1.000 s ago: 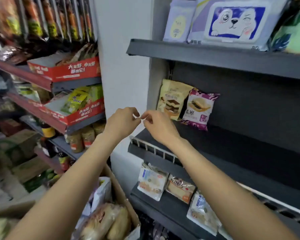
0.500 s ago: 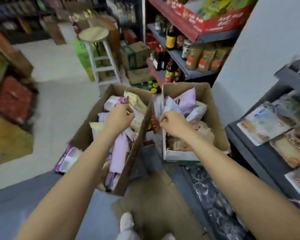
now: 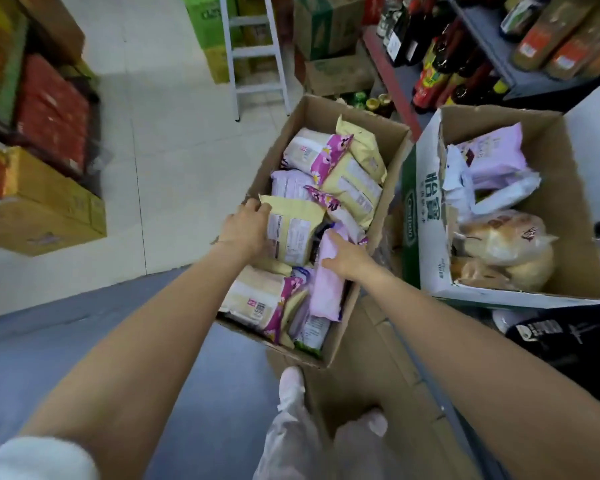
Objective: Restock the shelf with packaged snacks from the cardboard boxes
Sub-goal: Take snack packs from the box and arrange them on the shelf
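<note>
Our left hand (image 3: 245, 227) gripping a pale yellow snack pack (image 3: 293, 230) in the cardboard box (image 3: 340, 336), our right hand (image 3: 347, 258) loosely open, resting on a pink packet (image 3: 326, 292) beside it

Both hands in left cardboard box (image 3: 388, 133): left hand (image 3: 245, 226) gripping pale yellow snack pack (image 3: 291, 230), right hand (image 3: 345, 258) resting on pink pack (image 3: 326, 289). 2nd box (image 3: 568, 216) just beside, holding bread bags (image 3: 506, 240).
</note>
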`<state>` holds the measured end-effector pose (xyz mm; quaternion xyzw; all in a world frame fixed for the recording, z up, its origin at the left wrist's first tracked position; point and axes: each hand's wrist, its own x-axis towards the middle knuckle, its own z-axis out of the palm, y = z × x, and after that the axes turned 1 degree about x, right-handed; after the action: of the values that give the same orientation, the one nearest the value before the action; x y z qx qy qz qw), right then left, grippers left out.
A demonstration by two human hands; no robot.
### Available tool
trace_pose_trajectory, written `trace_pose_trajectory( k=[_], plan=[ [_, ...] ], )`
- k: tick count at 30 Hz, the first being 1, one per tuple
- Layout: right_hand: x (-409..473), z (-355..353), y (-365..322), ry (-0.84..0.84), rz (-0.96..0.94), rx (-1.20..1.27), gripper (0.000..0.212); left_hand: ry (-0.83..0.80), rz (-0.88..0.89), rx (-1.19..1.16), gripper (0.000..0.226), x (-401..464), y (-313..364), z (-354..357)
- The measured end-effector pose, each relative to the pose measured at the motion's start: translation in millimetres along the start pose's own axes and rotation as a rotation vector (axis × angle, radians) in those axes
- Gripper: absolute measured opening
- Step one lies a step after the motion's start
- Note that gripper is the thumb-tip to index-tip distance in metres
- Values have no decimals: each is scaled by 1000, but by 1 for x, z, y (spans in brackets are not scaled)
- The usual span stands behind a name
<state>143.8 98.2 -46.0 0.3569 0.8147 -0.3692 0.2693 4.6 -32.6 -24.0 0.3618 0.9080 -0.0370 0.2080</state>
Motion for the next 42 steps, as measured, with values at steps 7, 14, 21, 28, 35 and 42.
trace_pose_trajectory(
  k=[7,14,21,28,35,42],
  plan=[
    [29,40,1,187,134,125,90,-45,175,213,95,45,6,15],
    [8,6,1,376,-133,225,84,-20,117,287,55,54,12,17],
    [-35,-47,10,479,-202,1163,82,56,141,-80,26,39,10,-37],
    [-88,-111,-5,262,-342,1660,37,238,226,-381,35,10,69,-150],
    [-150,-163,34,1072,-298,1326,48,265,253,-584,28,-15,151,-227],
    [-225,-219,90,1248,-320,335,39,51,399,-756,26,-48,303,-277]
  ],
)
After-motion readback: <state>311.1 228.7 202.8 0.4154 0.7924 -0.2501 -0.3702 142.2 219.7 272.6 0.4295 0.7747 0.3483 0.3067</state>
